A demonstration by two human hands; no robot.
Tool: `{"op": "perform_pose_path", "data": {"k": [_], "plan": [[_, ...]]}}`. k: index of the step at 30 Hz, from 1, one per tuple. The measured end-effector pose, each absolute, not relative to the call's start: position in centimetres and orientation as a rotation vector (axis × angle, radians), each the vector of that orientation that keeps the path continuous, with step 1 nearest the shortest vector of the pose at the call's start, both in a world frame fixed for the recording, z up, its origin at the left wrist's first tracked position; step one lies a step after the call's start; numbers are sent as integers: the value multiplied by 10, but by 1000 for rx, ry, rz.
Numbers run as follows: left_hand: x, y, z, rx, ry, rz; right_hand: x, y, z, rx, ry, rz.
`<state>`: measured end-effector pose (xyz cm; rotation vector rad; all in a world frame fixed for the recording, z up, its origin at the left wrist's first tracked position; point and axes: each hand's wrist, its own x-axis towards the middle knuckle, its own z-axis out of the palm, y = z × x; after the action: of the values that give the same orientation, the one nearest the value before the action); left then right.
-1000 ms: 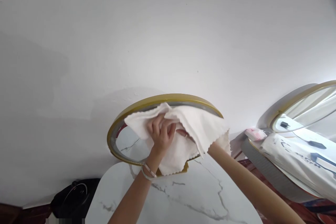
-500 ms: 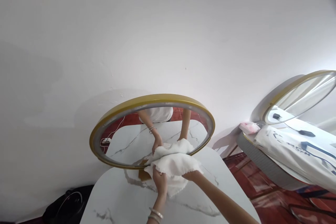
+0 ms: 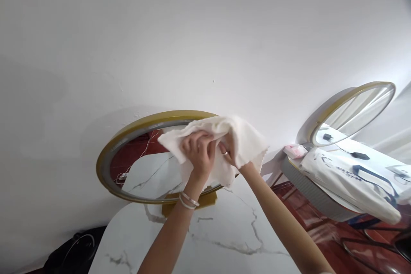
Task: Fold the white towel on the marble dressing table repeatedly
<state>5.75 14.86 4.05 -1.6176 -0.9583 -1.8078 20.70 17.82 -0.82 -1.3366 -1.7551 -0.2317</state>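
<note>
White cloth point(image 3: 245, 139): bunched and pressed against the upper right part of a round mirror point(image 3: 144, 175), its long axis running left to right across the glass, with a scalloped edge hanging free at the right.

- Left hand point(image 3: 199, 154): on the cloth's left half, fingers point(image 3: 195, 140) curled and gripping a fold; bracelets point(image 3: 189, 200) at the wrist.
- Right hand point(image 3: 228, 154): just beside the left, touching it, tucked under the cloth's right half. A ring point(image 3: 225, 153) shows; the fingers are mostly covered, apparently closed on fabric.
- Bare glass lies left of and below both hands; the left hand is the nearer to it.
- Gold frame point(image 3: 107, 152): stands upright on a marble counter point(image 3: 231, 231), against the white wall point(image 3: 192, 30).
- Well apart, right: second mirror point(image 3: 353, 111), pink packet point(image 3: 295, 150), white bag point(image 3: 346, 173).
</note>
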Motion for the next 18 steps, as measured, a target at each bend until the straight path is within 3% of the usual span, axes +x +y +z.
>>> {"op": "perform_pose_path", "data": {"k": [5, 11, 18], "plan": [[93, 148, 30, -1916, -858, -1606, 220, 163, -27, -1120, -1532, -400], [140, 147, -45, -2329, -936, -1377, 244, 150, -123, -1277, -1268, 334], [146, 133, -132, -2544, -1230, -1294, 242, 130, -187, -1311, -1243, 646]]}}
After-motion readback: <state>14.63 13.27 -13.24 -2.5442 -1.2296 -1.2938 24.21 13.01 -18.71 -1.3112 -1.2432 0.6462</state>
